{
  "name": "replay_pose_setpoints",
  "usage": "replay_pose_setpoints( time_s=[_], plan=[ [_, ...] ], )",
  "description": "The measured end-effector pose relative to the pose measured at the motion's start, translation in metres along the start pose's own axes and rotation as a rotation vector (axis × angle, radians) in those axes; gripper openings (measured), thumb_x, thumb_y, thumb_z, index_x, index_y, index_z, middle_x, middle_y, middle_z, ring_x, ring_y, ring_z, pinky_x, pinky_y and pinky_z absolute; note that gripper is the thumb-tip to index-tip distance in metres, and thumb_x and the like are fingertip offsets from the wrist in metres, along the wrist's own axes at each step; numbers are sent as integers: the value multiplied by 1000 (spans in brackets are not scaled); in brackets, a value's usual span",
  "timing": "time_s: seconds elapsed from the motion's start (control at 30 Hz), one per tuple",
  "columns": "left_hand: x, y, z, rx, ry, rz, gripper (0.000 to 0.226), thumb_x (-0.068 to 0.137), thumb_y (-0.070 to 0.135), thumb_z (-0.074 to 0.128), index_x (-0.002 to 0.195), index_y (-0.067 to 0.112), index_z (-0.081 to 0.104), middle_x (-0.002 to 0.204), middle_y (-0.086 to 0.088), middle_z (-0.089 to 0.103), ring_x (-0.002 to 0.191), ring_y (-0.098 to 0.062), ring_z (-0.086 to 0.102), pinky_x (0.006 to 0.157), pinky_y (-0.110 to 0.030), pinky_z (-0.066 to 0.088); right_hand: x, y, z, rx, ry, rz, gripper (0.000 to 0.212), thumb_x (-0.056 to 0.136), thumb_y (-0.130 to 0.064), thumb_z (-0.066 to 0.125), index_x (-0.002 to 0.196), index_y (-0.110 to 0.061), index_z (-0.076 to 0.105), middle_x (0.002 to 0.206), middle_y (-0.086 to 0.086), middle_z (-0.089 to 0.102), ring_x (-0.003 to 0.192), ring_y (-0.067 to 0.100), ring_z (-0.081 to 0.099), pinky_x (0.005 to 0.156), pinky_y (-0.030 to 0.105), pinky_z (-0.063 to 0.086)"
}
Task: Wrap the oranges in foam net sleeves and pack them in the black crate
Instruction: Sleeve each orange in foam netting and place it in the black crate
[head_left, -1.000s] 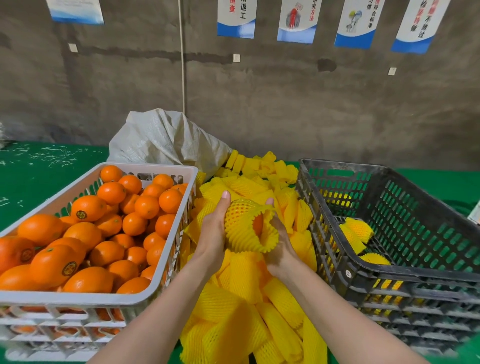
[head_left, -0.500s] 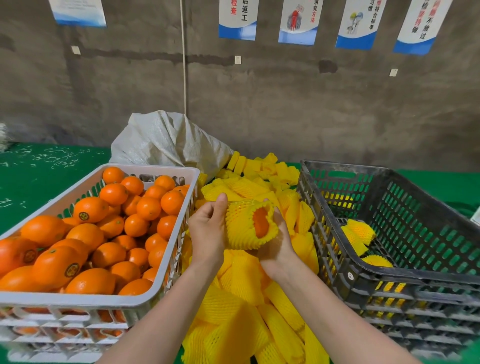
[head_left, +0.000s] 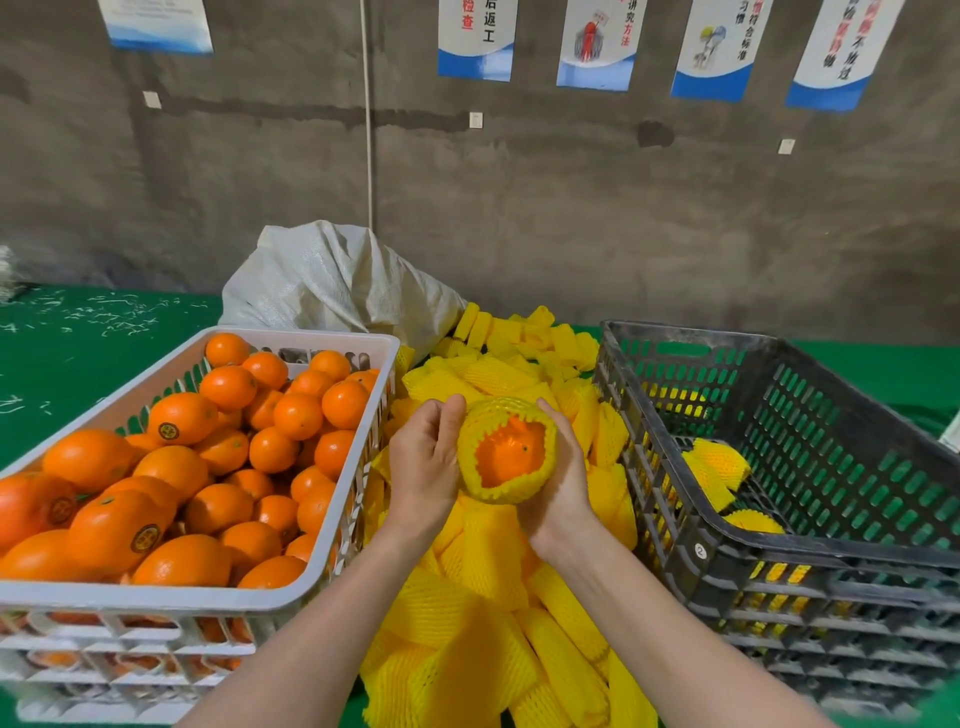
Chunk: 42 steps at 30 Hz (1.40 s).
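Over sleeve pile (head_left: 483, 618) | both hands' grip: left (head_left: 423, 467), right (head_left: 563, 483) clasp netted orange (head_left: 506, 449) | black crate (head_left: 779, 551) sticker "2"

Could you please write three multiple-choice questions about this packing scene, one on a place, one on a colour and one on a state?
1. Where does the pile of loose foam sleeves lie?
A. Inside the white crate
B. Between the white crate and the black crate
C. On the sack

2. What colour is the table cover?
A. Green
B. Red
C. White

3. How does the orange in the hands stand?
A. Bare
B. Sleeved, with one end showing
C. Peeled

Answers:
1 B, the yellow pile fills the gap between both crates.
2 A, green shows around the crates.
3 B, the left hand and right hand hold it in a yellow sleeve open toward the camera.
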<state>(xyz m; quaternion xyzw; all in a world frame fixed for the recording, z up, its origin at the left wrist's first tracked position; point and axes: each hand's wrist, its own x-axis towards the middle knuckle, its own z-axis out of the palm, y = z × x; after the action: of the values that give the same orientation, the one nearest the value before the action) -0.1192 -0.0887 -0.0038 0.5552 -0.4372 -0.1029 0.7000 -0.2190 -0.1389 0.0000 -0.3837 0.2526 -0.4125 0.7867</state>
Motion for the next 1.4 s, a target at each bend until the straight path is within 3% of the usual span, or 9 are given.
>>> replay_pose_setpoints(
  time_s=[0.1, 0.2, 0.3, 0.5, 0.67, 0.8, 1.1, 1.27, 1.4],
  plan=[
    [11, 3, -5, 143, -69, -235, 47, 80, 60, 45, 88, 15, 54, 80, 3, 53, 68, -4, 49, 58, -14, 41, -2, -9, -2, -155, 3, -90, 33, 90, -44, 48, 80, -28, 75, 88, 0, 74, 80, 13, 70, 66, 27, 56],
    [20, 9, -9, -98, -419, -770, 70, 78, 72, 42, 125, 22, 52, 116, 7, 59, 105, -19, 58, 86, -33, 51, -4, -11, -7, -530, 39, -372, 34, 93, -42, 46, 105, -13, 61, 100, 8, 63, 99, 10, 58, 84, 38, 45],
    [22, 12, -7, -404, -555, -984, 76, 69, 70, 50, 125, 19, 57, 114, -12, 69, 96, -30, 68, 72, -39, 56, -6, -11, -11, -807, -66, -559, 31, 89, -43, 36, 93, -18, 55, 76, -1, 54, 71, 1, 52, 63, 21, 40],
    [20, 6, -12, -441, -569, -1027, 60, 67, 58, 60, 107, 13, 63, 80, -14, 73, 63, -26, 71, 51, -28, 53, -3, -19, -22, -933, -4, -601, 31, 96, -42, 35, 77, -18, 40, 68, -5, 35, 58, 0, 33, 57, 24, 29],
    [19, 2, -5, -477, -600, -983, 58, 70, 59, 59, 106, 14, 66, 88, -14, 73, 74, -27, 71, 64, -33, 53, -4, -16, -23, -1079, 100, -761, 45, 83, -64, 31, 68, -23, 39, 64, -12, 38, 66, 3, 39, 75, 36, 32],
    [20, 5, -3, -446, -664, -953, 62, 68, 64, 60, 103, 14, 71, 92, -17, 72, 79, -32, 71, 69, -41, 57, -4, -19, -14, -959, 115, -732, 53, 78, -63, 45, 53, -18, 31, 53, -2, 31, 58, 14, 32, 61, 36, 28],
    [20, 16, -15, -513, -900, -1035, 71, 72, 64, 61, 117, 9, 60, 96, -22, 70, 75, -37, 69, 56, -36, 57, -3, -40, -18, -978, -255, -694, 50, 88, -51, 49, 50, -22, 36, 49, -7, 34, 48, 7, 36, 46, 28, 27],
    [18, 21, -12, -552, -934, -979, 93, 36, 46, 93, 113, 7, 59, 90, -22, 70, 75, -33, 70, 60, -36, 58, 4, -55, -18, -975, -425, -522, 46, 95, -20, 48, 50, -17, 38, 47, -12, 38, 47, 3, 37, 46, 17, 28],
    [17, 25, -1, -402, -759, -916, 45, 63, 34, 74, 100, 13, 62, 78, -7, 73, 69, -20, 71, 62, -32, 54, 4, -49, -20, -1024, -198, -695, 43, 87, -38, 48, 54, -11, 38, 54, 2, 32, 55, 14, 33, 53, 33, 26]
  ],
)
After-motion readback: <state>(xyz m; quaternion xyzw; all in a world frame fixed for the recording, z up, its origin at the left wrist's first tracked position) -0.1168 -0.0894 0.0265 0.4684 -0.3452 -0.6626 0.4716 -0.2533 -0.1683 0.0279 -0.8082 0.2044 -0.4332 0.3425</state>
